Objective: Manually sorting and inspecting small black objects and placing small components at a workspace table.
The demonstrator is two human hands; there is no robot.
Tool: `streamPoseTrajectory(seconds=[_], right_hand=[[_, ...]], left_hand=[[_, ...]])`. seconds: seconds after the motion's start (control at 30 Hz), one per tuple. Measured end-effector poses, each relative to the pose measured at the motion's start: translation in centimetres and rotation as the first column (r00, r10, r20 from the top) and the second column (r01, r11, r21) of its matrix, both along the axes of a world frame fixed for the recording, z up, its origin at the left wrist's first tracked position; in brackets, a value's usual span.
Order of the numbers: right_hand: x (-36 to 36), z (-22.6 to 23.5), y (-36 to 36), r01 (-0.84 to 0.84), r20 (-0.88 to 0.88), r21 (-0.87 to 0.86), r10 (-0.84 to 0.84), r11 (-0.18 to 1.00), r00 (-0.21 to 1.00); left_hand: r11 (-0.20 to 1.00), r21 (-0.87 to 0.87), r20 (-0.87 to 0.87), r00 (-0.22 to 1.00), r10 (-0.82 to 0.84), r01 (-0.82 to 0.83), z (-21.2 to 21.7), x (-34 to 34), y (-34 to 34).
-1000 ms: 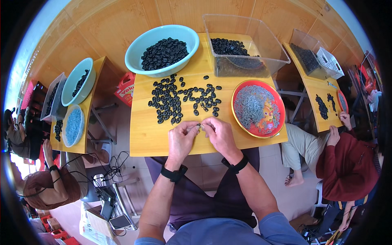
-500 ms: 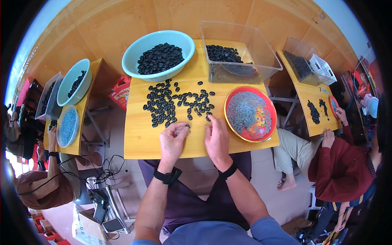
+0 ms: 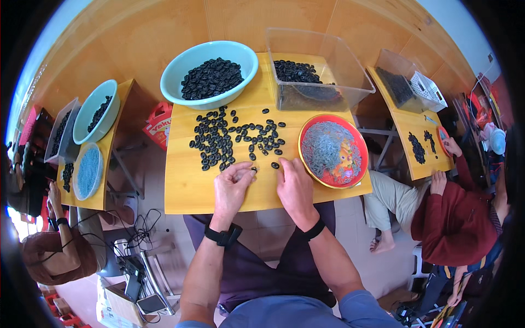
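Observation:
My left hand [image 3: 232, 188] pinches a small black oval piece [image 3: 254, 169] between thumb and fingertips, just above the near part of the yellow table [image 3: 188, 191]. My right hand [image 3: 295, 188] is beside it with fingers curled; whether they hold anything is hidden. Right at its fingertips lies a single black oval piece [image 3: 274, 165]. Beyond both hands, many black oval pieces with slots or holes [image 3: 213, 136] are spread on the tabletop. Close to the right hand stands a red round tray [image 3: 333, 180] with a heap of thin grey metal pins or screws [image 3: 325, 145].
At the back, a light blue basin [image 3: 169, 82] and a clear plastic bin [image 3: 355, 90] hold more black pieces. Side tables carry similar containers: a blue basin [image 3: 112, 120] on the left, a clear bin [image 3: 394, 65] on the right. People sit at both; cables [image 3: 145, 229] hang lower left.
My right hand has shifted slightly right and nearer, and one black piece now lies closer to me by its fingertips. My left hand keeps its pinch on its piece.

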State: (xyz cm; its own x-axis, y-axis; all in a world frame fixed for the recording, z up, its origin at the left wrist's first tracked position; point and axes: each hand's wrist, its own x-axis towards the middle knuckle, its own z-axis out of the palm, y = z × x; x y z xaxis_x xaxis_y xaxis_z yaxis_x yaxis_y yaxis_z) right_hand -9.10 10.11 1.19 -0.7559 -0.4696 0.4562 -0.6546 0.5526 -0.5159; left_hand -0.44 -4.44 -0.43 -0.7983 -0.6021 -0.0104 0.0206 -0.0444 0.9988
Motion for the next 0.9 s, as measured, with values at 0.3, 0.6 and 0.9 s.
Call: streamPoseTrajectory(seconds=[0.3,0.6,0.9], right_hand=[[-0.5,-0.5,-0.4,-0.039,0.057,0.063,0.035,0.997,0.998],[-0.5,-1.1,-0.2,-0.169,0.025,-0.093,0.172,0.981,0.985],[-0.4,-1.7,0.4,-0.153,0.398,-0.413,0.329,0.898,0.856]], left_hand=[[0.993,0.096,-0.054,0.996,-0.070,0.075,0.0,0.2,0.0],[0.988,0.046,-0.123,0.983,-0.140,0.146,-0.2,0.6,0.3],[0.982,-0.031,0.014,0.982,-0.186,0.186,-0.1,0.2,0.5]])
